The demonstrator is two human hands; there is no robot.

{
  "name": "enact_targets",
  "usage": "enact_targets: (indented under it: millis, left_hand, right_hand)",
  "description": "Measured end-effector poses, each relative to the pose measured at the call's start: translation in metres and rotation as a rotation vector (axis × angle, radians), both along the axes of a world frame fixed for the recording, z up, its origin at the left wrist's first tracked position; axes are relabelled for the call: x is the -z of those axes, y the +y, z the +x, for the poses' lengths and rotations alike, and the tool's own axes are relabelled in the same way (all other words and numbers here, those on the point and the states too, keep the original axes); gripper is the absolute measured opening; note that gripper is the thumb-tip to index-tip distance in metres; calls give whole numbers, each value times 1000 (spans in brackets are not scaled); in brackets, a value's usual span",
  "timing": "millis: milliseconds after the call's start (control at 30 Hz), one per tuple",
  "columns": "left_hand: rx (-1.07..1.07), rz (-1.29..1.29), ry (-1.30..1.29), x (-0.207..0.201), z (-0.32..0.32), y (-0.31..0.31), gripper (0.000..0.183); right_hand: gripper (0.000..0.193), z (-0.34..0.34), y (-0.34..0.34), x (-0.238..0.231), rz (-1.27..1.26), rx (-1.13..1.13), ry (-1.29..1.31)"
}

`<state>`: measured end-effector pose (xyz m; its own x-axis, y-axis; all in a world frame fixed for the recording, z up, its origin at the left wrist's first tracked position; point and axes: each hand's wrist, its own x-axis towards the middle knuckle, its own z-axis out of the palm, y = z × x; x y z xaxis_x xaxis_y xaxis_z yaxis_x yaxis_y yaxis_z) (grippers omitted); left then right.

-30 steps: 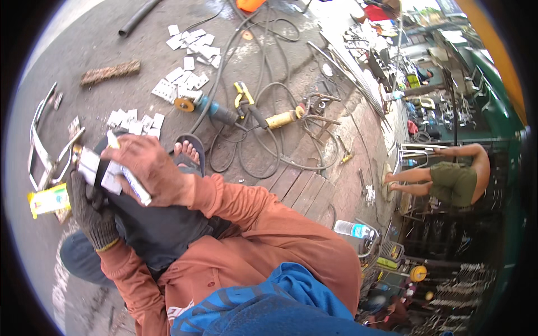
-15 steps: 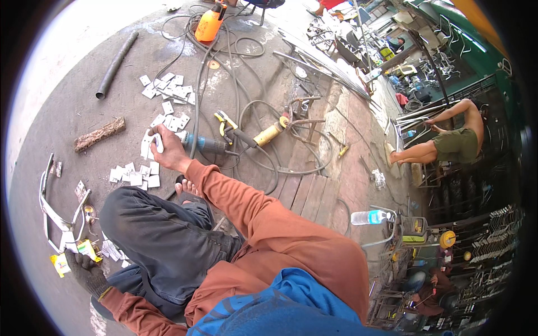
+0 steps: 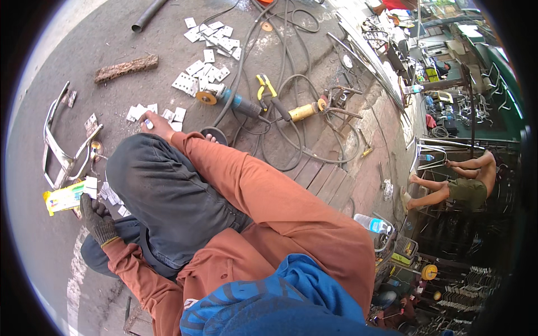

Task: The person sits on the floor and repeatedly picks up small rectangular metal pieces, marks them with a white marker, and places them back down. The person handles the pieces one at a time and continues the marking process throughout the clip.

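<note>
Your right hand [image 3: 156, 124]: fingers closed on a small white marker [image 3: 148, 121], tip down among flat metal plates [image 3: 168, 115] just beyond. Your gloved left hand [image 3: 96, 218]: curled around a plate stack [image 3: 110, 195] beside your knee, steadying it.

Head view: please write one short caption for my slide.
Seated person's right hand reaches small metal plates on the ground; gloved left hand rests nearby.

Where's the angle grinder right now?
The angle grinder lies on the ground in the upper middle of the head view, just beyond the right hand, between the scattered metal plates and the yellow-handled tool.
</note>
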<state>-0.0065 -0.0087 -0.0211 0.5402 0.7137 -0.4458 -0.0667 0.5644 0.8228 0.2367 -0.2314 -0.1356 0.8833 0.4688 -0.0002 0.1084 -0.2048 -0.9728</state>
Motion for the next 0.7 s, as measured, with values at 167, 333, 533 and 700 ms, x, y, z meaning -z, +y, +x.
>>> enact_targets:
  millis: [167, 333, 533, 700]
  left_hand:
    - [-7, -137, 93, 8, 8, -2, 9]
    - [51, -2, 31, 10, 14, -11, 19]
    - [11, 135, 184, 10, 23, -18, 18]
    - [29, 83, 188, 20, 20, -8, 10]
  right_hand:
    - [53, 26, -57, -11, -572, 20, -199]
    - [61, 50, -80, -5, -687, 27, -415]
    - [71, 28, -73, 4, -685, -138, -525]
    - [67, 6, -41, 8, -794, -169, -549]
